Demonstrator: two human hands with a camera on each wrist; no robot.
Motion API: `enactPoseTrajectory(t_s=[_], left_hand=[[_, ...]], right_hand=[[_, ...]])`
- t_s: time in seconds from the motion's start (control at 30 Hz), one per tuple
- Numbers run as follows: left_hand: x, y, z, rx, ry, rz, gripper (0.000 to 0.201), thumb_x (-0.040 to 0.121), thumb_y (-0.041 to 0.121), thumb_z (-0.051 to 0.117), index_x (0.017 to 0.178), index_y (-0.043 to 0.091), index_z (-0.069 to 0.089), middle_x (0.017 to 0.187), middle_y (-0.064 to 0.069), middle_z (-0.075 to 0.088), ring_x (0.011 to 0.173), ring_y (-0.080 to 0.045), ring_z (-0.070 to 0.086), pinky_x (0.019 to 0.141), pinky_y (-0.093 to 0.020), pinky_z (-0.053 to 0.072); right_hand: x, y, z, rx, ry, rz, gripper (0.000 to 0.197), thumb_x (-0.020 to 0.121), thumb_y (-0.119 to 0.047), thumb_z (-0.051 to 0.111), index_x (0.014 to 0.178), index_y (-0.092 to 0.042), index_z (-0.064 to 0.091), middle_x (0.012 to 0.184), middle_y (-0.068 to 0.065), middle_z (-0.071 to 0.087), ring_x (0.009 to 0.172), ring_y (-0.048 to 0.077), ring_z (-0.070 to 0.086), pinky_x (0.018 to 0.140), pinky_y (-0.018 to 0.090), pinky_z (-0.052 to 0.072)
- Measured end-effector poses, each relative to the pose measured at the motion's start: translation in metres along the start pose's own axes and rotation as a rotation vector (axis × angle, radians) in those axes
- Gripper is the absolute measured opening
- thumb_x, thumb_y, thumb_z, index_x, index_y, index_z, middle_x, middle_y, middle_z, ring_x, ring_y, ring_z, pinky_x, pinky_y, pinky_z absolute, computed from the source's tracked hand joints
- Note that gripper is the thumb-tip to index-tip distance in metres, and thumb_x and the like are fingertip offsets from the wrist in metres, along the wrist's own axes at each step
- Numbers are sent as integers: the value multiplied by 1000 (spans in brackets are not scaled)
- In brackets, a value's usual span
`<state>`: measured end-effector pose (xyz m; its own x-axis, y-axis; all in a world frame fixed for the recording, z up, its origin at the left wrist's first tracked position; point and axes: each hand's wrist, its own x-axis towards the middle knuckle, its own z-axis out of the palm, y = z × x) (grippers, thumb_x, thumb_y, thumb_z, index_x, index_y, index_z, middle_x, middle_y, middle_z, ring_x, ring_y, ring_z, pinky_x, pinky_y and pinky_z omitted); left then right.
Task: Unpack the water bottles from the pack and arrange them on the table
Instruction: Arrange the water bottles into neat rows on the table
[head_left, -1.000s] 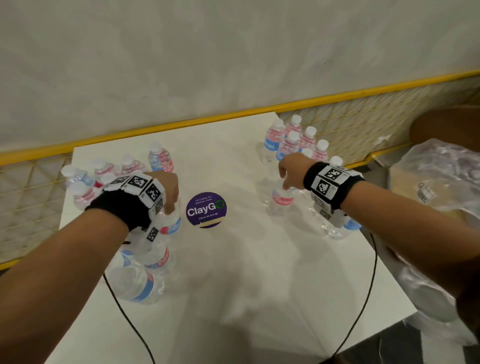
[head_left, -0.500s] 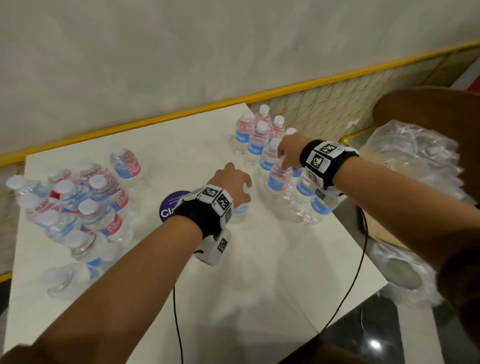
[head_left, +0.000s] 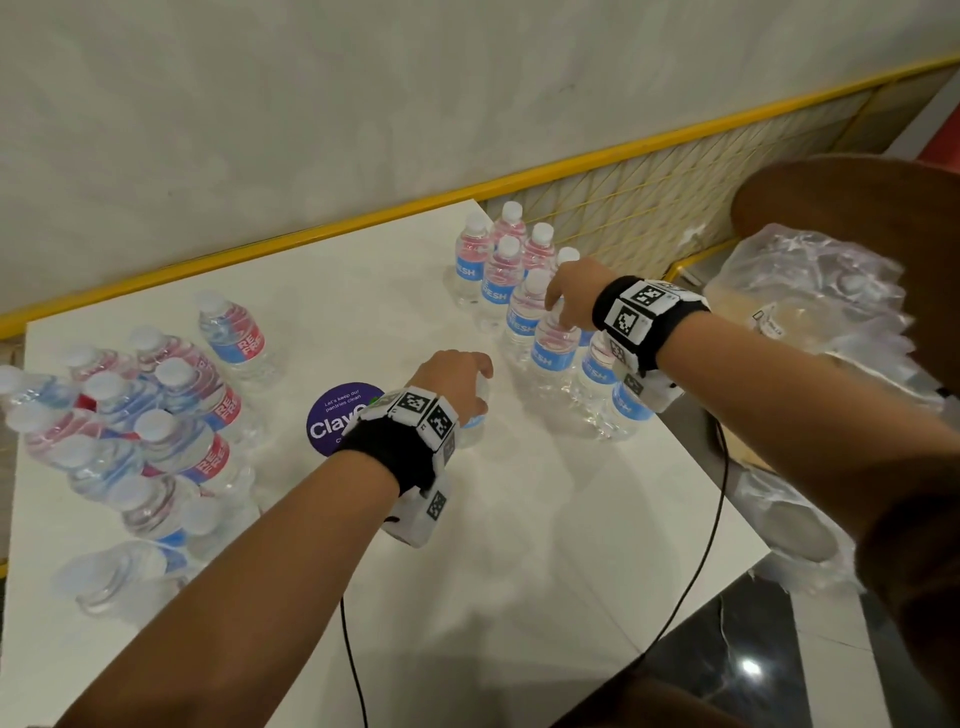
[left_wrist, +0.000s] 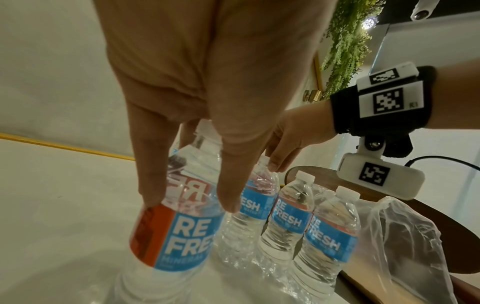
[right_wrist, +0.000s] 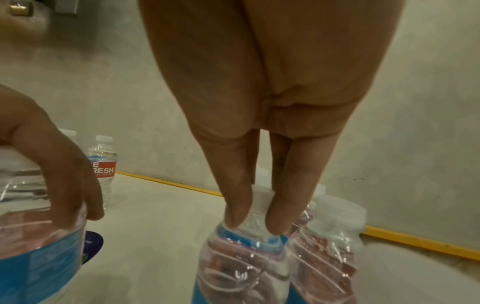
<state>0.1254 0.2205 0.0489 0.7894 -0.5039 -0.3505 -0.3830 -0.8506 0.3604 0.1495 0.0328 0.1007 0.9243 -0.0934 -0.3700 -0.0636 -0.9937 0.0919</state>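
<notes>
Small clear water bottles with red and blue labels stand on the white table. My left hand grips one bottle from above near the table's middle; in the left wrist view its fingers curl round that bottle. My right hand pinches the cap of a bottle at the front of the right cluster. The right wrist view has thumb and finger on the white cap of this bottle. Another cluster stands at the left.
A purple round sticker lies just left of my left wrist. Crumpled clear pack wrap sits on a brown seat right of the table. Black cables hang off the front edge. A yellow rail and wall close the far side.
My left hand has carried a bottle from the left cluster to the table's middle. My right hand has moved its bottle back against the right cluster. Little differs over the last half second.
</notes>
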Motion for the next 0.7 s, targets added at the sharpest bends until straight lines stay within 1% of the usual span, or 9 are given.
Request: enactPoseTrajectory(t_s=[0.2,0.3,0.37,0.4,0.47,0.53,0.57,0.6,0.7], left_hand=[[-1,0,-1,-3,-12,1,46,85,23,65,129,22,50,125,-9,56,115,-27,53,93,-32,42],[-2,-2,1,-40,-7,-9,58,84,28,67,136,23,42,130,-9,54,119,-28,51,96,-34,42],[-5,-1,3,-99,-8,-34,69,81,31,71,140,19,37,133,-11,52,123,-28,49,98,-34,42],[-5,0,5,-127,-10,-47,73,79,32,73,140,16,37,133,-11,52,123,-28,49,98,-34,43],[-6,6,9,-172,-31,-58,77,75,30,77,138,11,38,132,-12,52,122,-27,50,97,-34,44],[-6,12,13,-221,-69,-48,82,72,21,80,139,9,35,133,-12,51,122,-27,51,98,-35,44],[-6,15,15,-246,-96,-34,86,71,15,79,142,9,31,136,-12,49,123,-28,50,100,-36,44],[-5,16,17,-275,-125,-17,90,71,9,78,145,11,26,139,-12,46,124,-28,49,100,-35,43],[-6,20,20,-380,-172,28,92,74,2,74,148,14,20,145,-11,38,128,-27,46,100,-33,42]], right_hand=[[0,3,2,46,-3,35,40,88,-10,60,127,-15,58,124,13,58,112,28,56,79,28,45],[-15,-3,1,106,104,44,47,89,-20,58,134,-14,48,129,14,51,115,31,53,88,34,46],[-34,-16,8,198,157,-2,47,91,-34,55,133,-14,47,127,11,52,113,29,53,89,34,44],[-44,-25,14,233,115,-39,50,91,-43,53,131,-13,48,125,10,55,113,27,53,90,33,42],[-63,-44,28,254,-48,-91,56,92,-54,45,123,-8,56,118,10,60,110,27,55,88,32,42],[-72,-57,43,232,-142,-105,51,94,-49,42,99,-3,61,100,14,62,95,27,58,77,31,43],[-73,-59,49,229,-134,-110,43,94,-44,44,85,-4,58,92,13,59,87,26,56,71,30,41],[-74,-59,52,247,-100,-111,37,93,-40,48,82,-6,56,88,13,58,82,23,52,68,29,38],[-75,-46,56,328,16,-94,33,87,-36,61,103,-7,61,98,9,64,83,21,51,69,27,36]])
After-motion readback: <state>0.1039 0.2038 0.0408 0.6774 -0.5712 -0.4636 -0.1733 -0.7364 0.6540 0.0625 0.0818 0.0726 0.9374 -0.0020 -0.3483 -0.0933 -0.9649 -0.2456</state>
